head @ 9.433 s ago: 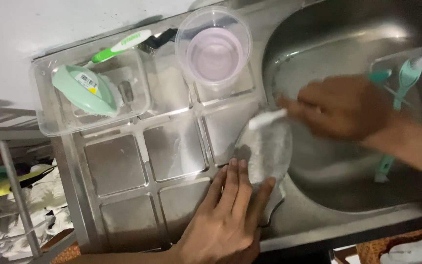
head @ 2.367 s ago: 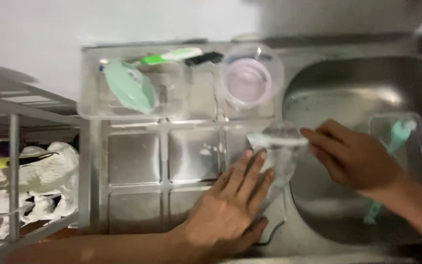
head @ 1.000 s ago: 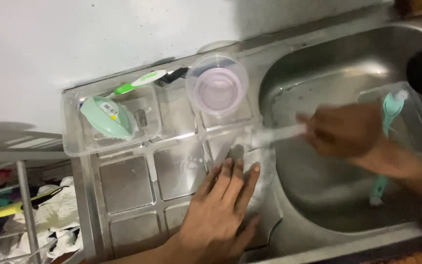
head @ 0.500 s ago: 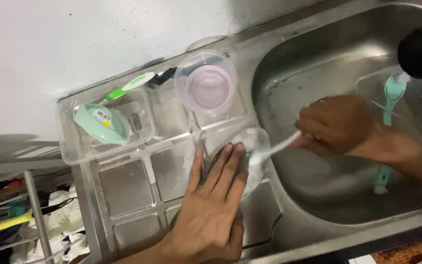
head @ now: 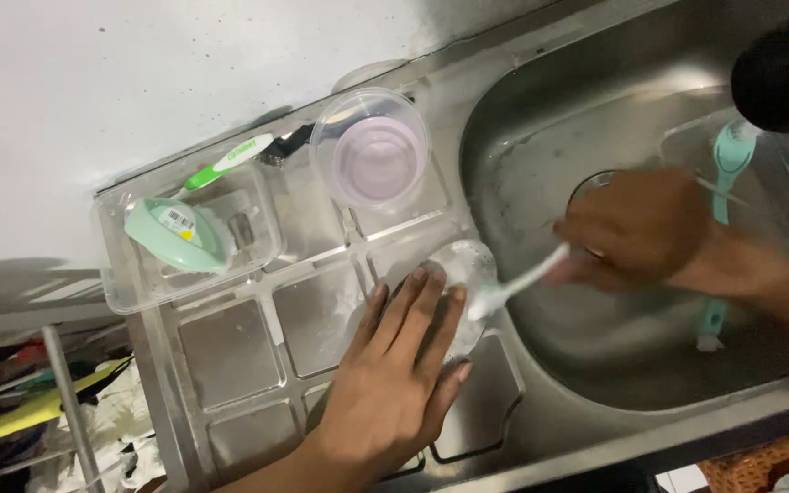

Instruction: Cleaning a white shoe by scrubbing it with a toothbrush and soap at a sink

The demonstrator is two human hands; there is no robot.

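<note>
On the drainboard, the spread left hand pins a clear lid the right hand brushes.

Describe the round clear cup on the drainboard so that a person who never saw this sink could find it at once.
Start at the steel sink basin and move to the ribbed drainboard beside it. At the drainboard's back edge, near the wall, stands the round clear cup, next to a rectangular clear tray. Unlike the tray, it is circular and shows a pale purple inner piece.
</note>
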